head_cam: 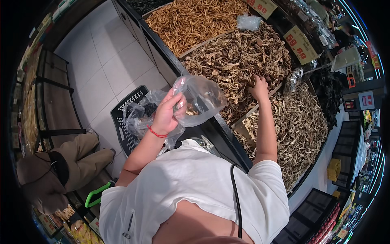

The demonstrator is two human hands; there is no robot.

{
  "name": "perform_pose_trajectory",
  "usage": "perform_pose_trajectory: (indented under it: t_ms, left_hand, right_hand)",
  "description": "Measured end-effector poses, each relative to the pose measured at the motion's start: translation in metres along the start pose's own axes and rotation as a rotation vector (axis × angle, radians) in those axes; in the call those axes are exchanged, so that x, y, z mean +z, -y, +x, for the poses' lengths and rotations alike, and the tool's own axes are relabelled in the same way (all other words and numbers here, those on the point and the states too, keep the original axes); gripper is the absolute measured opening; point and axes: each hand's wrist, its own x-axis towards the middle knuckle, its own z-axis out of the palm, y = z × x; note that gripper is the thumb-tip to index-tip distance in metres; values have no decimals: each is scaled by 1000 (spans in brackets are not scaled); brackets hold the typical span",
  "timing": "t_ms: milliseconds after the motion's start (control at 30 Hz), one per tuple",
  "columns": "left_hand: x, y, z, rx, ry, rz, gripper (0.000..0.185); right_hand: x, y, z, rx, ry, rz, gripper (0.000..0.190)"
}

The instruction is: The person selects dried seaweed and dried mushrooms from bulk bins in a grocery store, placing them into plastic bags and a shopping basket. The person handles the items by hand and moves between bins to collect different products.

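Note:
My left hand [170, 108], with a red cord on the wrist, holds a clear plastic bag [199, 117] by its rim. The bag's mouth spreads toward the counter, and a few pale dried pieces show through the film. My right hand [260, 87] reaches into a heap of brown dried mushrooms [228, 61], near its right divider. Its fingertips touch the pieces; whether they pinch any is hidden. Below my left hand is a black perforated shopping basket [117, 120] with more plastic bags [134, 122] in it.
Orange-brown dried strips [198, 21] fill the bin beyond, and paler sliced dried mushrooms [301, 128] the nearer one. A dark counter edge [231, 137] runs before me. Price signs [300, 44] stand behind the bins. A person in tan trousers [82, 161] is at left.

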Motion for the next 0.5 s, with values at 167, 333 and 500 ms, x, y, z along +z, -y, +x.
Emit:
perform_pose_trajectory:
  t_ms: [167, 333, 500]
  left_hand:
    - [1, 1, 0, -7, -13, 20, 28]
    - [0, 2, 2, -21, -20, -5, 34]
    - [-2, 1, 1, -9, 1, 0, 37]
  right_hand:
    - [15, -3, 8, -82, -150, -7, 54]
    - [6, -11, 19, -181, -179, 288, 34]
    - [-20, -25, 36, -200, -264, 519, 27]
